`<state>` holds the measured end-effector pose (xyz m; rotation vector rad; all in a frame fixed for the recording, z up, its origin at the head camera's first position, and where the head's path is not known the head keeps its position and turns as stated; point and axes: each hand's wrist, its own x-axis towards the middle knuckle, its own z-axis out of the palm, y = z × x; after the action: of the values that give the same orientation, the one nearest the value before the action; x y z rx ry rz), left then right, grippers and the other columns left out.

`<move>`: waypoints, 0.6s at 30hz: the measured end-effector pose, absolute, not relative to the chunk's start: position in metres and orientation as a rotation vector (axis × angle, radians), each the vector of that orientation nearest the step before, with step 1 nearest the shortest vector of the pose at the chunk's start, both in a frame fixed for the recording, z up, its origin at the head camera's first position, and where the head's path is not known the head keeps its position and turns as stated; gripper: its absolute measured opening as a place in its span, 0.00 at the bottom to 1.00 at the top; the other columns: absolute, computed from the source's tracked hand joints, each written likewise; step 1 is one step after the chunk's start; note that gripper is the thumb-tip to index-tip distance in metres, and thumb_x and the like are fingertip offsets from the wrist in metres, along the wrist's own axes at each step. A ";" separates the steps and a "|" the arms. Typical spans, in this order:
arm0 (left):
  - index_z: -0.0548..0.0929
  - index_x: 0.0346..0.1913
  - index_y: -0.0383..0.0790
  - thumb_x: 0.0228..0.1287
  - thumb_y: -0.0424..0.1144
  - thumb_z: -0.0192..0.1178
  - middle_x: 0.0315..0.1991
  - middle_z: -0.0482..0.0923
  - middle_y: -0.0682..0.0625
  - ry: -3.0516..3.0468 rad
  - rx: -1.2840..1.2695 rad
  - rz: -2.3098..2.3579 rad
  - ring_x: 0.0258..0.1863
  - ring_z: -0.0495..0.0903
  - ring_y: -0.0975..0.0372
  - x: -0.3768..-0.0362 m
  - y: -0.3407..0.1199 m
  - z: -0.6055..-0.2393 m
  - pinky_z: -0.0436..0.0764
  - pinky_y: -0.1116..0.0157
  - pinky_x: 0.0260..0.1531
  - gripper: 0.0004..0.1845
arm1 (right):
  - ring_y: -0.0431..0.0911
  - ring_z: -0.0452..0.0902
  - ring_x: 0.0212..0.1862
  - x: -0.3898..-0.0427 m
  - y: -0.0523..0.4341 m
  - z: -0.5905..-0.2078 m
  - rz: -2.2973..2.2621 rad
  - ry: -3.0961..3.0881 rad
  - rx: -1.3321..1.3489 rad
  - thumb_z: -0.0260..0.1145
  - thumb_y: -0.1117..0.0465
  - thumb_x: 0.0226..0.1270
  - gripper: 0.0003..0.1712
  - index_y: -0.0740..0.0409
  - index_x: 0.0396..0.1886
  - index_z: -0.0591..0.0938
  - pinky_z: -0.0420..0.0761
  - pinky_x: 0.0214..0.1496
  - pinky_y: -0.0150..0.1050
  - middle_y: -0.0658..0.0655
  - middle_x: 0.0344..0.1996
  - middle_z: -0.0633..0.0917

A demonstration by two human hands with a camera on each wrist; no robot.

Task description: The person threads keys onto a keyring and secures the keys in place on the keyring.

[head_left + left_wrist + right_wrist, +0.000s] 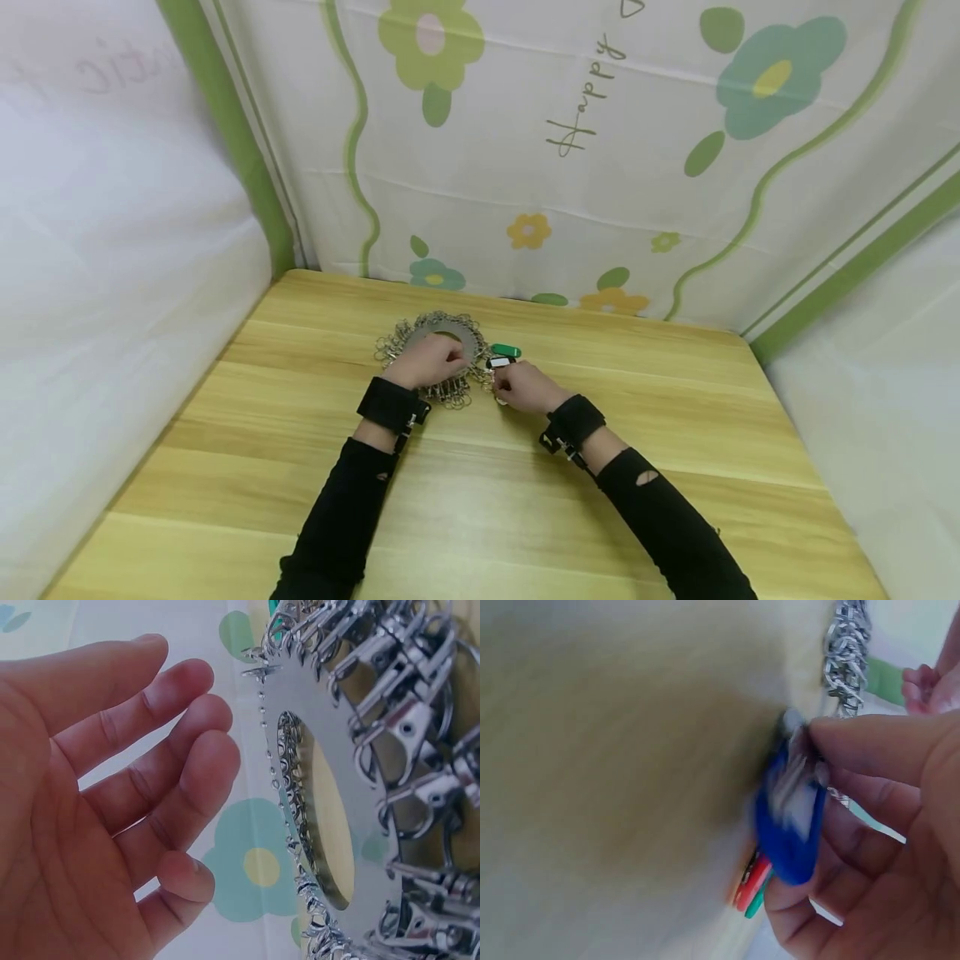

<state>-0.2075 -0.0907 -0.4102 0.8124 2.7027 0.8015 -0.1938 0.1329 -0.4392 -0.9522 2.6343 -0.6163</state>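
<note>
"Happy" is the only legible writing, on the flowered backdrop cloth (592, 100); the next word is cut off. The flat silver metal ring hung with key clips (438, 354) lies on the pale wooden worktop (480, 500). The left hand (429, 360) rests on it, fingers (150, 742) relaxed and straight. The right hand (525, 387) pinches a blurred blue plastic key tag (787, 825); red and green tags (751, 889) show partly behind it.

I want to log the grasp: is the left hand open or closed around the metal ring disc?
Open. In the left wrist view the left hand has straight, spread fingers beside the metal ring disc, not curled around it.
</note>
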 end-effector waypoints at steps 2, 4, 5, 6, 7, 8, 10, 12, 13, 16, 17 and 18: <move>0.65 0.17 0.46 0.70 0.40 0.54 0.15 0.59 0.55 2.707 0.815 0.798 0.14 0.60 0.63 -0.207 -0.092 -0.410 0.63 0.66 0.25 0.21 | 0.38 0.63 0.21 -0.195 0.133 -0.440 -0.594 2.638 -0.979 0.58 0.68 0.67 0.11 0.56 0.24 0.79 0.65 0.28 0.33 0.49 0.23 0.76; 0.66 0.17 0.46 0.69 0.40 0.55 0.15 0.59 0.55 2.705 0.817 0.802 0.14 0.60 0.63 -0.207 -0.094 -0.409 0.63 0.66 0.25 0.20 | 0.37 0.65 0.22 -0.195 0.133 -0.441 -0.566 2.652 -0.983 0.59 0.68 0.66 0.11 0.55 0.24 0.80 0.66 0.29 0.33 0.48 0.25 0.77; 0.67 0.17 0.46 0.69 0.40 0.55 0.14 0.59 0.55 2.703 0.810 0.801 0.14 0.60 0.63 -0.207 -0.094 -0.409 0.63 0.66 0.24 0.20 | 0.37 0.65 0.22 -0.195 0.133 -0.442 -0.553 2.659 -0.986 0.59 0.68 0.66 0.10 0.55 0.25 0.81 0.67 0.29 0.33 0.48 0.26 0.78; 0.67 0.17 0.46 0.69 0.40 0.55 0.14 0.59 0.55 2.702 0.802 0.804 0.14 0.60 0.64 -0.206 -0.095 -0.408 0.63 0.66 0.24 0.20 | 0.37 0.67 0.23 -0.194 0.132 -0.442 -0.536 2.668 -0.981 0.59 0.68 0.66 0.10 0.54 0.26 0.82 0.68 0.30 0.33 0.48 0.27 0.79; 0.67 0.17 0.46 0.69 0.40 0.55 0.14 0.59 0.55 2.703 0.790 0.806 0.13 0.60 0.64 -0.206 -0.096 -0.408 0.64 0.66 0.24 0.20 | 0.37 0.68 0.24 -0.194 0.132 -0.441 -0.521 2.681 -0.979 0.60 0.68 0.65 0.09 0.54 0.27 0.82 0.69 0.30 0.34 0.48 0.28 0.80; 0.67 0.17 0.46 0.70 0.40 0.54 0.14 0.59 0.55 2.705 0.781 0.808 0.13 0.60 0.63 -0.206 -0.097 -0.407 0.64 0.65 0.25 0.20 | 0.37 0.69 0.24 -0.194 0.132 -0.441 -0.506 2.694 -0.979 0.61 0.68 0.65 0.09 0.54 0.28 0.83 0.70 0.30 0.34 0.48 0.29 0.81; 0.67 0.16 0.46 0.70 0.40 0.54 0.13 0.59 0.56 2.718 0.762 0.805 0.13 0.59 0.63 -0.205 -0.099 -0.407 0.65 0.65 0.28 0.20 | 0.38 0.71 0.25 -0.194 0.131 -0.441 -0.481 2.719 -0.986 0.62 0.67 0.64 0.08 0.54 0.28 0.83 0.71 0.30 0.35 0.48 0.29 0.82; 0.67 0.17 0.46 0.70 0.41 0.54 0.13 0.59 0.55 2.729 0.751 0.803 0.13 0.60 0.63 -0.204 -0.101 -0.406 0.65 0.64 0.29 0.20 | 0.38 0.71 0.25 -0.193 0.131 -0.440 -0.458 2.744 -0.989 0.63 0.66 0.64 0.08 0.53 0.26 0.82 0.72 0.30 0.35 0.47 0.27 0.81; 0.68 0.17 0.46 0.70 0.41 0.54 0.13 0.59 0.55 2.735 0.747 0.797 0.13 0.60 0.63 -0.204 -0.102 -0.406 0.65 0.64 0.29 0.20 | 0.38 0.70 0.24 -0.193 0.131 -0.440 -0.453 2.755 -0.989 0.63 0.65 0.64 0.08 0.52 0.25 0.82 0.72 0.29 0.35 0.47 0.26 0.80; 0.70 0.18 0.46 0.69 0.41 0.55 0.14 0.61 0.56 2.747 0.737 0.763 0.14 0.61 0.64 -0.202 -0.104 -0.406 0.66 0.65 0.28 0.19 | 0.38 0.68 0.22 -0.192 0.134 -0.439 -0.448 2.772 -0.969 0.64 0.63 0.64 0.09 0.51 0.23 0.79 0.70 0.28 0.34 0.45 0.21 0.77; 0.71 0.18 0.46 0.69 0.41 0.55 0.14 0.62 0.56 2.745 0.736 0.750 0.14 0.62 0.64 -0.202 -0.105 -0.406 0.65 0.65 0.25 0.18 | 0.38 0.66 0.22 -0.192 0.135 -0.439 -0.438 2.782 -0.960 0.64 0.63 0.64 0.09 0.50 0.23 0.78 0.68 0.27 0.34 0.44 0.20 0.75; 0.72 0.19 0.46 0.69 0.41 0.56 0.14 0.63 0.56 2.744 0.735 0.735 0.14 0.62 0.64 -0.201 -0.106 -0.406 0.65 0.65 0.25 0.18 | 0.38 0.65 0.21 -0.191 0.137 -0.439 -0.442 2.787 -0.951 0.64 0.63 0.64 0.10 0.51 0.23 0.77 0.67 0.26 0.34 0.45 0.19 0.73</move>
<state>-0.2012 -0.1056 -0.4057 0.7347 2.7442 0.7350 -0.1915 0.1374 -0.4386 -0.9509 2.7868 -0.4422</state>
